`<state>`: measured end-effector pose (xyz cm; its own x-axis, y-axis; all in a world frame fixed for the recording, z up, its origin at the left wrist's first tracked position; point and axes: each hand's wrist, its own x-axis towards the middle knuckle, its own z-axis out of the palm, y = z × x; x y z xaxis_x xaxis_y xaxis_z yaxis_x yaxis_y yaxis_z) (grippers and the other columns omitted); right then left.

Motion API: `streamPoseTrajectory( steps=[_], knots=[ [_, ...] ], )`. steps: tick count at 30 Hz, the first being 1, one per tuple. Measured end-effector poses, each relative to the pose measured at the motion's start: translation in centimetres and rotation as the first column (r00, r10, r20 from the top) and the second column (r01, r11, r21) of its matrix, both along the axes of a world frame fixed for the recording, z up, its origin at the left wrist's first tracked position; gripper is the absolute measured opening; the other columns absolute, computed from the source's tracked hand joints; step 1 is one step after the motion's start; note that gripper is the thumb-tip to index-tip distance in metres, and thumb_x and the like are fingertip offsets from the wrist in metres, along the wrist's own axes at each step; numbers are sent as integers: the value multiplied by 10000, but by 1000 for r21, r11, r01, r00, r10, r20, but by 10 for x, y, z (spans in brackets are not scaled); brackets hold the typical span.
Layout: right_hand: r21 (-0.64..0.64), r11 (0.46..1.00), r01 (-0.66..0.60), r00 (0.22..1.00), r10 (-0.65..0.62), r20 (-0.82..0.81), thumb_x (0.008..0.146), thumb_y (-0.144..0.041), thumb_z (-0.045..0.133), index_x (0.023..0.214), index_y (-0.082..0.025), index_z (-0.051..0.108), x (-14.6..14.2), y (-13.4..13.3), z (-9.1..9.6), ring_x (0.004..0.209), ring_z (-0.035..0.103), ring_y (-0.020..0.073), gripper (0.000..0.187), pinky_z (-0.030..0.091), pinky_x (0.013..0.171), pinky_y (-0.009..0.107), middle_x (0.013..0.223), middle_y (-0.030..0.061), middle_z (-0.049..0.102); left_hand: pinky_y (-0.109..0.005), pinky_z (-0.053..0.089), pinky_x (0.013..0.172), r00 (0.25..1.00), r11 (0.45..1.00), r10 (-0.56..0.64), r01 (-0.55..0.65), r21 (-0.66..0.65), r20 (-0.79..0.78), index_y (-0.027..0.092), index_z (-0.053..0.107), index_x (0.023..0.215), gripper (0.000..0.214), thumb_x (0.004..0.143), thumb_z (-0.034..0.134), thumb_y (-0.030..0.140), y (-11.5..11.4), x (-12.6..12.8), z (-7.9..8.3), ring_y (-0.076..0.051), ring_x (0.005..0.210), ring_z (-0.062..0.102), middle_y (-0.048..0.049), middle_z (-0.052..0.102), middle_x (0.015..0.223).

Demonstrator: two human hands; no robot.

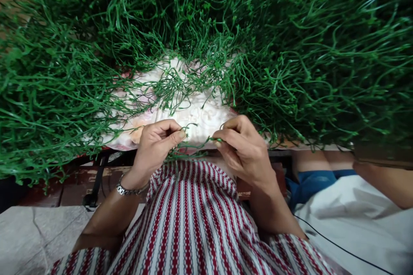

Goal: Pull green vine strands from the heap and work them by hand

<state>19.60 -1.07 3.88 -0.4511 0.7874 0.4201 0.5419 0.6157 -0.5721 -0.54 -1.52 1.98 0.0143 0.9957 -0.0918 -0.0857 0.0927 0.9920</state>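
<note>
In the head view my left hand [161,137], with a metal watch band [124,188] at its wrist, pinches a thin green plastic-looking plant stem between thumb and forefinger. My right hand [243,148] is closed in a pinch on a similar green stem [206,142] with a small budded tip. Both hands are close together above the near edge of a pale flowered cloth [190,116]. Whether they hold one stem or separate ones, I cannot tell. More loose stems [171,88] lie on the cloth just beyond my fingers.
Large heaps of the same green stems [54,77] rise at left, back and right [322,60]. A dark reddish wooden bench [74,184] shows below the table edge. Another person in a white garment [361,219] sits close on my right, near a black cable [342,245].
</note>
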Motion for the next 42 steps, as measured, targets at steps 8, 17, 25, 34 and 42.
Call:
streamPoseTrajectory(
  steps=[8,17,25,34,42],
  knots=[
    [52,997,58,961,-42,-274,908,-254,403,835,-206,478,-5,4,5,715,532,165,115,431,725,338,723,33,547,-191,294,446,1000,999,5,-4,-37,17,155,615,620,147,691,697,254,3,9,-4,-68,484,394,33,501,530],
    [-294,938,-185,957,105,-269,848,-369,550,906,-128,557,-43,9,-28,624,464,82,248,367,587,191,702,-10,522,-196,380,532,989,988,148,-147,46,-12,157,629,623,152,674,708,276,3,13,-7,-89,545,472,32,537,549],
    [-473,844,-253,902,28,-431,815,-360,586,715,-146,490,-44,8,-37,562,391,62,256,321,524,172,618,-45,430,-191,389,548,982,976,159,-171,133,100,163,633,601,109,656,720,200,5,19,-5,-86,584,486,24,550,595],
    [-432,821,-372,832,88,-548,870,-347,509,811,-128,510,-42,6,-39,578,435,63,227,350,541,170,678,-12,528,-141,331,397,886,982,57,34,-188,460,141,544,620,201,693,689,259,5,21,4,-47,417,434,12,586,542],
    [-292,849,-440,865,314,-390,896,-301,442,723,-148,494,-39,8,-35,580,417,80,236,352,568,203,628,-18,457,-159,283,399,868,982,33,64,-178,495,149,483,607,217,702,672,199,10,14,10,-47,365,374,66,414,415]
  ],
)
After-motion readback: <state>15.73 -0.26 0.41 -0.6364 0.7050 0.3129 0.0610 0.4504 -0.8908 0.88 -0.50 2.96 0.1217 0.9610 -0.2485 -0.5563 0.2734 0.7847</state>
